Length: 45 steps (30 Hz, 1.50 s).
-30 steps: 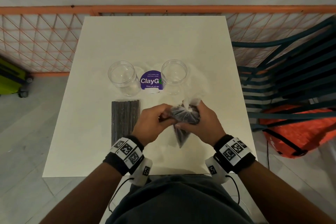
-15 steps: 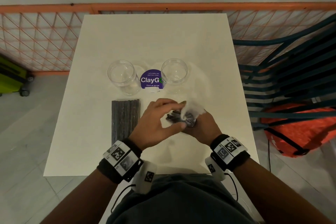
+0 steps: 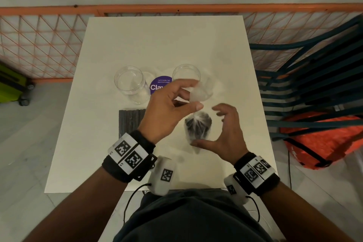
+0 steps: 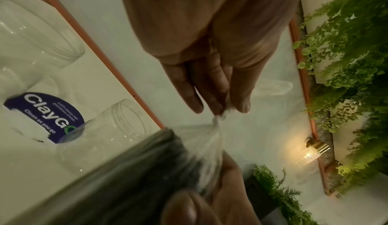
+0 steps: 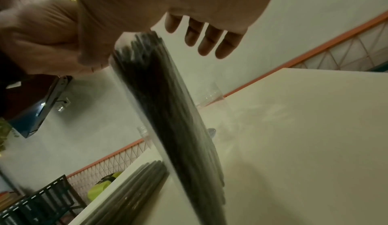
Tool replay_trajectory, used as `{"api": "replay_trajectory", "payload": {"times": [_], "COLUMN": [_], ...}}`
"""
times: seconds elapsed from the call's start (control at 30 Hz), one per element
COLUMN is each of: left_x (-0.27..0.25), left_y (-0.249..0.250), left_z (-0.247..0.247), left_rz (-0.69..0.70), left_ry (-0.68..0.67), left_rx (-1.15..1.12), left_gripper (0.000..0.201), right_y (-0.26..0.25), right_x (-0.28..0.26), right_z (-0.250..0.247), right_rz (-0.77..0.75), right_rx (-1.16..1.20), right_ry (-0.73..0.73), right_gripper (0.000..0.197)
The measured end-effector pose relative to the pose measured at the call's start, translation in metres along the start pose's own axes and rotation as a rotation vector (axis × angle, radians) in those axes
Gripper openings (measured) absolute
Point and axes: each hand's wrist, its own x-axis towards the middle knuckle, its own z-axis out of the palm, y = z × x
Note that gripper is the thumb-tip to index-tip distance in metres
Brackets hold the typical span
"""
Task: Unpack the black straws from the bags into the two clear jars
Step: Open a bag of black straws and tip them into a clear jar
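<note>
A clear bag of black straws (image 3: 198, 126) stands on end on the white table (image 3: 161, 45), near its front. My left hand (image 3: 193, 96) is raised above it and pinches the bag's stretched plastic top (image 4: 218, 119). My right hand (image 3: 211, 126) is open around the bag, with spread fingers (image 5: 210, 42) clear of it and the thumb (image 3: 196, 143) at its lower side. A second bag of straws (image 3: 130, 122) lies flat to the left. Two empty clear jars, left (image 3: 130, 80) and right (image 3: 186, 73), stand behind.
A purple ClayGo disc (image 3: 159, 85) lies between the jars. An orange mesh fence (image 3: 39, 45) runs behind and beside the table. A dark teal slatted chair (image 3: 314, 76) and an orange bag (image 3: 322, 139) are at the right, and a green suitcase (image 3: 9, 86) on the floor at the left.
My left hand has risen and pulled the bag's plastic top up toward the right jar. My right hand has let go of the bag and spread its fingers.
</note>
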Motion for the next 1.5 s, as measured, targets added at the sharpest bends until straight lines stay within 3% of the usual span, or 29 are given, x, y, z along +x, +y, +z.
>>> {"api": "replay_trajectory", "payload": {"times": [0.1, 0.17, 0.27, 0.33, 0.43, 0.53, 0.67, 0.73, 0.83, 0.9, 1.07, 1.1, 1.17, 1.23, 1.3, 1.33, 1.4, 1.5], "left_x": [-0.002, -0.003, -0.005, -0.007, -0.009, -0.012, -0.018, -0.019, -0.012, -0.006, -0.005, -0.008, -0.014, -0.018, -0.021, -0.023, -0.028, -0.031], "left_y": [-0.005, -0.009, -0.011, -0.011, -0.010, -0.005, -0.017, -0.021, -0.024, -0.028, -0.037, -0.036, -0.039, -0.049, -0.067, -0.076, -0.093, -0.108], "left_z": [0.005, 0.008, 0.011, 0.009, 0.002, -0.006, -0.024, -0.024, -0.015, -0.008, 0.003, 0.006, 0.012, 0.012, 0.008, 0.006, 0.006, 0.013], "left_rz": [-0.012, -0.037, -0.018, 0.020, 0.051, -0.005, -0.111, -0.090, -0.068, -0.056, 0.077, 0.107, 0.067, -0.088, -0.182, -0.212, -0.197, -0.145], "left_ry": [-0.028, 0.030, 0.192, 0.327, 0.476, 0.317, -0.138, -0.227, -0.287, -0.255, 0.146, 0.210, 0.260, 0.137, -0.120, -0.226, -0.300, -0.237], "left_rx": [0.005, 0.002, 0.084, 0.084, -0.011, -0.135, 0.062, 0.148, 0.301, 0.380, 0.488, 0.457, 0.392, 0.264, 0.188, 0.196, 0.262, 0.359], "left_gripper": [0.025, 0.033, 0.049, 0.053, 0.041, 0.034, 0.056, 0.059, 0.079, 0.071, 0.015, 0.013, 0.031, 0.054, 0.100, 0.108, 0.095, 0.060], "right_y": [-0.009, -0.008, -0.001, 0.000, -0.007, -0.006, 0.000, -0.001, -0.004, -0.002, -0.004, -0.006, -0.004, 0.000, 0.005, 0.007, 0.014, 0.024], "right_x": [0.014, 0.015, 0.014, 0.014, 0.018, 0.021, 0.023, 0.023, 0.023, 0.022, 0.019, 0.019, 0.019, 0.019, 0.017, 0.016, 0.014, 0.012], "right_z": [0.003, 0.010, 0.019, 0.022, 0.022, 0.024, 0.020, 0.017, 0.017, 0.020, 0.018, 0.018, 0.019, 0.019, 0.017, 0.016, 0.017, 0.019], "right_rz": [0.026, 0.036, 0.063, 0.115, 0.153, 0.207, 0.172, 0.124, 0.067, 0.066, 0.034, 0.017, -0.030, -0.039, 0.038, 0.090, 0.147, 0.195], "right_rx": [-0.042, -0.081, -0.187, -0.227, -0.315, -0.243, -0.224, -0.215, -0.197, -0.181, -0.162, -0.158, -0.163, -0.128, -0.082, -0.075, -0.083, -0.131], "right_ry": [-0.105, -0.178, -0.167, -0.161, -0.154, -0.158, -0.170, -0.180, -0.213, -0.203, -0.132, -0.135, -0.131, -0.141, -0.168, -0.200, -0.287, -0.422], "right_gripper": [0.103, 0.079, 0.042, 0.040, 0.051, 0.050, 0.063, 0.065, 0.061, 0.055, 0.060, 0.061, 0.056, 0.051, 0.054, 0.058, 0.071, 0.083]}}
